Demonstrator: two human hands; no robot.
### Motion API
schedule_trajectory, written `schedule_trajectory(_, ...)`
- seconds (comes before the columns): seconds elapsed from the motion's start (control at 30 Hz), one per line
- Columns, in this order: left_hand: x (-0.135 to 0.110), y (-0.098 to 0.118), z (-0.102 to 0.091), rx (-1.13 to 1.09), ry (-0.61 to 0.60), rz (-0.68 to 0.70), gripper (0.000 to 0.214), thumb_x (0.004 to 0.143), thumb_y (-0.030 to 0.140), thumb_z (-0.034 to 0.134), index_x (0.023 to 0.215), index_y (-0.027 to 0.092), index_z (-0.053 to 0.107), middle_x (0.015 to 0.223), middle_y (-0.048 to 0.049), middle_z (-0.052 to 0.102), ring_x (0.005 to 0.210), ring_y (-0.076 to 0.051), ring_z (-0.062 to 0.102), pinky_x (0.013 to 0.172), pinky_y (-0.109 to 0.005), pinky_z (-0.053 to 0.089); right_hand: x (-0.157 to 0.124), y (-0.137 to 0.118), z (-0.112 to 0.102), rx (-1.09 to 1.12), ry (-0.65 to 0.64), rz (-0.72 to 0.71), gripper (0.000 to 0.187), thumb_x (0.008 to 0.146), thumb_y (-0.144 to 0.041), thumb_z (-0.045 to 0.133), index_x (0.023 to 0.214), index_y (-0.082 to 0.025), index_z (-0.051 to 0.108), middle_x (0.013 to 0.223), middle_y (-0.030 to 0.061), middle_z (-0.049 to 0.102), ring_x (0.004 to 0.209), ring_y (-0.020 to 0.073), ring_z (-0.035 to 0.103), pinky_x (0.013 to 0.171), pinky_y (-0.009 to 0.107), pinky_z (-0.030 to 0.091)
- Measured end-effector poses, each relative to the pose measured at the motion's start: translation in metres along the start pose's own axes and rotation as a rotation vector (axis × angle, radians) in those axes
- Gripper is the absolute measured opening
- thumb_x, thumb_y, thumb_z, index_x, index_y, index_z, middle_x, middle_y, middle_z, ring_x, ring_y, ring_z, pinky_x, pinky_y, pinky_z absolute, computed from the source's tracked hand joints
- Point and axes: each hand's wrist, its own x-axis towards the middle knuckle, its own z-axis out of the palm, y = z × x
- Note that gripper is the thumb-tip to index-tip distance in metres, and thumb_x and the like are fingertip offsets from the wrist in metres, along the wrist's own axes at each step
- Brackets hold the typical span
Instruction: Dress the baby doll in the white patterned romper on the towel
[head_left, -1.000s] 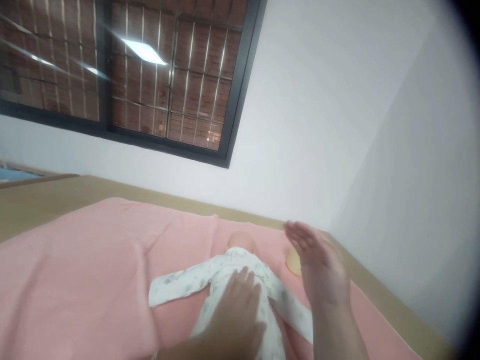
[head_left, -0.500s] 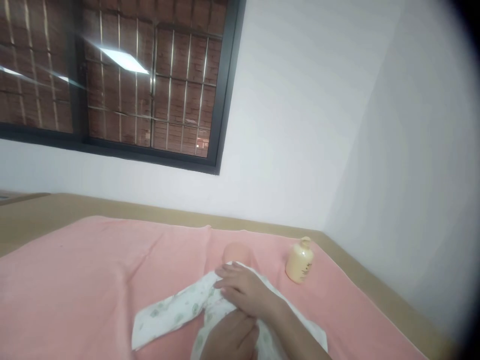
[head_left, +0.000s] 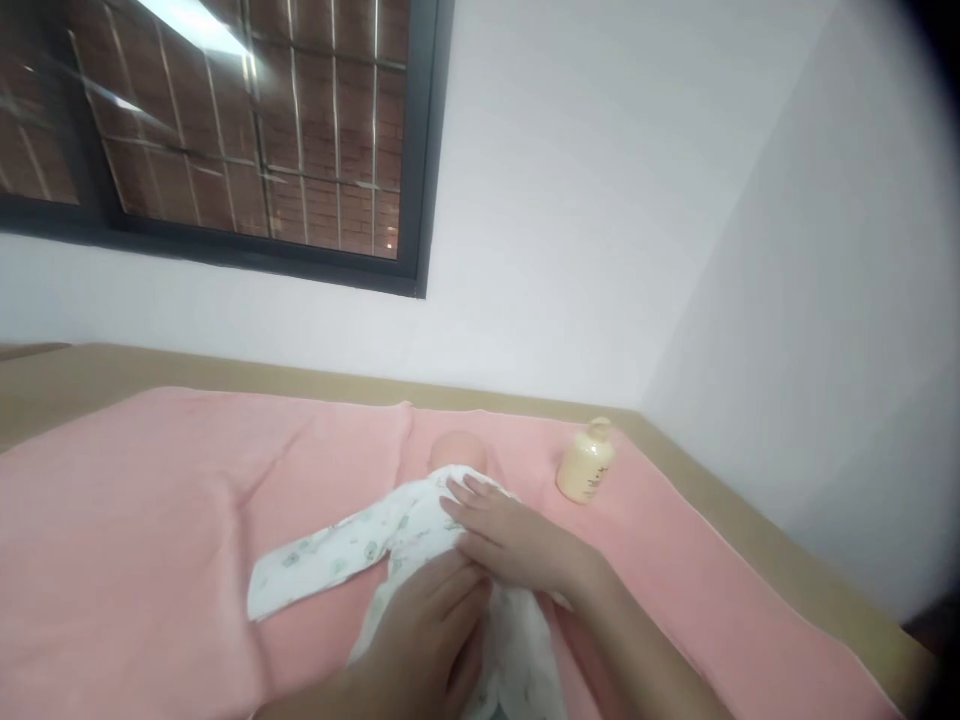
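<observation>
A white long-sleeved baby garment (head_left: 322,565) with a pale green print lies on a pink blanket, its left-hand sleeve stretched out sideways. Beyond its collar shows a smooth, round, pinkish head (head_left: 459,450), like that of a baby doll; the face cannot be made out. My right hand (head_left: 514,535) rests flat on the chest of the garment, fingers stretched and slightly apart. Just nearer to me, my left hand (head_left: 427,620) has its fingers curled against the front of the garment, closed on the cloth. The other sleeve is mostly hidden by my right arm.
A cream pump bottle (head_left: 586,468) stands on the pink blanket (head_left: 150,530) to the right of the head. The blanket covers a tan padded surface (head_left: 735,530) against white walls. A dark-framed window (head_left: 420,200) with bars is at upper left.
The view has tilted down, so everything sits higher in the picture. My right hand has shifted slightly towards the right side of the chest, its fingers more spread. My left hand stays curled beside it.
</observation>
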Motion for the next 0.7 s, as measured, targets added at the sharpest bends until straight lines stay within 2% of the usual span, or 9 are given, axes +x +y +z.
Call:
schedule_trajectory(0.1, 0.003, 0.004, -0.004, -0.026, -0.022, -0.053, 0.047, 0.079, 0.011, 0.041, 0.126, 0.011, 0.046, 0.123, -0.0153, 0.052, 0.120, -0.025, 0.044, 0.101, -0.044, 0.040, 0.001, -0.005, -0.002, 0.017, -0.031, -0.088, 0.043, 0.096, -0.030, 0.022, 0.135, -0.031, 0.038, 0.145, -0.0059, 0.027, 0.136, 0.0174, 0.014, 0.111, 0.038, 0.015)
schedule_trajectory(0.2, 0.001, 0.003, 0.000, -0.022, 0.019, -0.068, 0.050, 0.079, 0.011, 0.040, 0.128, 0.013, 0.045, 0.122, -0.0139, 0.053, 0.119, -0.025, 0.045, 0.099, -0.044, 0.042, 0.011, -0.001, 0.005, 0.045, -0.012, -0.071, 0.042, 0.097, -0.033, 0.020, 0.134, -0.034, 0.040, 0.145, -0.0072, 0.027, 0.137, 0.0170, 0.013, 0.112, 0.040, 0.010)
schedule_trajectory(0.33, -0.003, 0.001, 0.004, 0.033, 0.078, -0.025, 0.049, 0.079, 0.010, 0.042, 0.128, 0.014, 0.044, 0.120, -0.0123, 0.055, 0.117, -0.025, 0.047, 0.098, -0.043, 0.043, 0.017, 0.008, 0.012, 0.053, 0.050, 0.033, 0.045, 0.096, -0.038, 0.022, 0.138, -0.028, 0.035, 0.148, -0.0017, 0.018, 0.137, 0.0188, 0.010, 0.111, 0.040, 0.013)
schedule_trajectory(0.43, 0.000, 0.004, 0.000, 0.007, 0.029, -0.024, 0.048, 0.080, 0.011, 0.041, 0.128, 0.013, 0.044, 0.122, -0.0133, 0.053, 0.117, -0.024, 0.047, 0.098, -0.043, 0.043, 0.007, 0.003, 0.007, 0.064, 0.012, 0.102, 0.052, 0.094, -0.044, 0.026, 0.142, -0.023, 0.025, 0.149, 0.0033, 0.014, 0.137, 0.0209, 0.010, 0.110, 0.041, 0.017)
schedule_trajectory(0.5, 0.004, 0.006, -0.005, -0.053, -0.002, -0.042, 0.048, 0.079, 0.010, 0.039, 0.127, 0.013, 0.044, 0.122, -0.0139, 0.053, 0.115, -0.024, 0.048, 0.096, -0.043, 0.044, -0.001, -0.007, 0.002, 0.064, -0.014, 0.095, 0.054, 0.094, -0.044, 0.024, 0.142, -0.021, 0.024, 0.149, 0.0043, 0.016, 0.137, 0.0210, 0.011, 0.110, 0.041, 0.017)
schedule_trajectory(0.6, 0.007, 0.008, -0.007, -0.108, 0.022, -0.059, 0.049, 0.078, 0.010, 0.039, 0.126, 0.015, 0.046, 0.116, -0.0130, 0.056, 0.110, -0.024, 0.051, 0.093, -0.043, 0.046, -0.003, -0.020, 0.001, 0.052, -0.020, 0.013, 0.047, 0.096, -0.038, 0.021, 0.139, -0.024, 0.033, 0.146, 0.0010, 0.026, 0.137, 0.0194, 0.012, 0.111, 0.041, 0.015)
schedule_trajectory(0.7, 0.005, 0.006, -0.004, -0.082, 0.043, -0.068, 0.049, 0.077, 0.010, 0.039, 0.125, 0.016, 0.047, 0.113, -0.0117, 0.058, 0.108, -0.024, 0.053, 0.093, -0.044, 0.046, 0.009, -0.015, 0.011, 0.052, 0.039, -0.016, 0.043, 0.097, -0.035, 0.020, 0.134, -0.030, 0.041, 0.145, -0.0038, 0.029, 0.137, 0.0192, 0.011, 0.112, 0.044, 0.008)
